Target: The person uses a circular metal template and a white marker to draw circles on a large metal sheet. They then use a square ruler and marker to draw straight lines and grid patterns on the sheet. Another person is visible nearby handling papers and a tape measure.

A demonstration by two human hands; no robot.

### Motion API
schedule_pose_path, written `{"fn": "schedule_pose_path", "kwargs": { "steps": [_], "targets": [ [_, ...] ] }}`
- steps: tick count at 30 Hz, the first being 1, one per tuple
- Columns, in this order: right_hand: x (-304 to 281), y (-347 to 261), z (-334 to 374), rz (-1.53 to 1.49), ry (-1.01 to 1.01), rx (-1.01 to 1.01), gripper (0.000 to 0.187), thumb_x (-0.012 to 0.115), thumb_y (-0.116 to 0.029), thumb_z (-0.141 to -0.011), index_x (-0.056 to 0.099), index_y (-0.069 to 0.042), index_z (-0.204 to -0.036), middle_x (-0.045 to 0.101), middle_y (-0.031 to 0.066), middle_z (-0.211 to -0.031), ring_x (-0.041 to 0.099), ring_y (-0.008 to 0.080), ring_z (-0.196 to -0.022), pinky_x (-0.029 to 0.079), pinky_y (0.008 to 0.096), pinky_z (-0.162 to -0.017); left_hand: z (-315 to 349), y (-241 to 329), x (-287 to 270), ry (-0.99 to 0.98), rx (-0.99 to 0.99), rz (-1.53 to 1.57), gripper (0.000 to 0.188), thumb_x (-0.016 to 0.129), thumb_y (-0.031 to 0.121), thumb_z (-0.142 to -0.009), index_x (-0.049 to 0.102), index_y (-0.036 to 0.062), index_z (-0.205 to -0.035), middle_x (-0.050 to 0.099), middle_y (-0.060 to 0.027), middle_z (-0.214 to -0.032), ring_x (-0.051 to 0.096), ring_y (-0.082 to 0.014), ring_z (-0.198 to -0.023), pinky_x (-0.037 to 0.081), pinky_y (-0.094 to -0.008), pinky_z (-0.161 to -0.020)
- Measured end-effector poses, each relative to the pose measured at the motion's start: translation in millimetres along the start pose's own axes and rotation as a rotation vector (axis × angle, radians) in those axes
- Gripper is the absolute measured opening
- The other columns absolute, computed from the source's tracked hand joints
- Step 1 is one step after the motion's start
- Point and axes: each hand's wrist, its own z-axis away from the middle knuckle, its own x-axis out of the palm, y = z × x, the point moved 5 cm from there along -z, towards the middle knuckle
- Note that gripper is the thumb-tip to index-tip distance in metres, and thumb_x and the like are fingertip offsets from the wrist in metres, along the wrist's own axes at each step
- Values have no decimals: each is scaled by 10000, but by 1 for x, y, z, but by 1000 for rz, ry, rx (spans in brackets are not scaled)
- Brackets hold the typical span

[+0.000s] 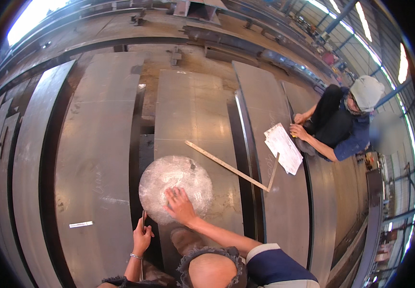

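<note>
A round, scuffed metal disc [152, 185] lies on one of the long steel plates in front of me. My right hand [180, 205] rests on its lower middle, fingers spread flat. Just left of the disc, my left hand [142, 237] is closed around a thin, straight metal strip [143, 217], whose upper end points away from me near the disc's rim. Its exact kind is unclear. An L-shaped steel square [226, 166] lies beyond the disc to the right, across two plates and the gap between them.
Long steel plates [97, 144] lie side by side with dark gaps between. A white chalk-like stick [81, 224] is on the left plate. White paper sheets [284, 146] lie at right, beside a crouching co-worker [347, 120] in a light cap. Steel beams [226, 38] stand farther back.
</note>
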Motion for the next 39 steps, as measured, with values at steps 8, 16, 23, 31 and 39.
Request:
{"fn": "schedule_pose_path", "kwargs": {
  "steps": [8, 16, 23, 31, 39],
  "targets": [
    [1, 1, 9, -50, 17, 67, 683, 551, -497, -976, 474, -31, -1470, 503, 123, -1502, 399, 345, -1423, 216, 526, -1218, 2, 2, 2, 18, 39, 6, 579, 554, -43, -963, 455, 138, -1503, 523, 0, -636, 549, -81, -557, 486, -270, -559],
    [-15, 18, 1, -48, 3, 84, 665, 550, -464, -981, 475, -9, -1460, 492, 126, -1512, 366, 363, -1439, 203, 536, -1219, 4, 3, 3, -6, 32, -24, 607, 526, -65, -973, 399, 116, -1539, 519, 21, -685, 521, -65, -574, 497, -260, -555],
    [-12, 8, -3, -117, 17, 132, 645, 646, -403, -920, 526, 13, -1398, 534, 192, -1446, 422, 410, -1386, 231, 560, -1200, -1, -6, 0, -30, -33, -93, 587, 554, 1, -983, 422, 163, -1531, 503, 31, -652, 539, -69, -587, 458, -260, -569],
    [3, -13, -7, 10, -2, -56, 655, 553, -471, -977, 531, 35, -1392, 574, 197, -1408, 499, 369, -1342, 239, 531, -1204, 5, 12, -6, 19, 18, -172, 561, 586, 68, -967, 458, 208, -1495, 589, -63, -596, 642, -148, -568, 499, -320, -596],
    [-3, 7, -11, 103, -7, -92, 651, 551, -507, -971, 539, -23, -1407, 585, 137, -1413, 525, 354, -1302, 235, 529, -1202, 2, 11, 1, 4, 7, -143, 588, 572, 33, -969, 434, 182, -1521, 554, -15, -624, 578, -88, -573, 482, -284, -596]
  ]
}}
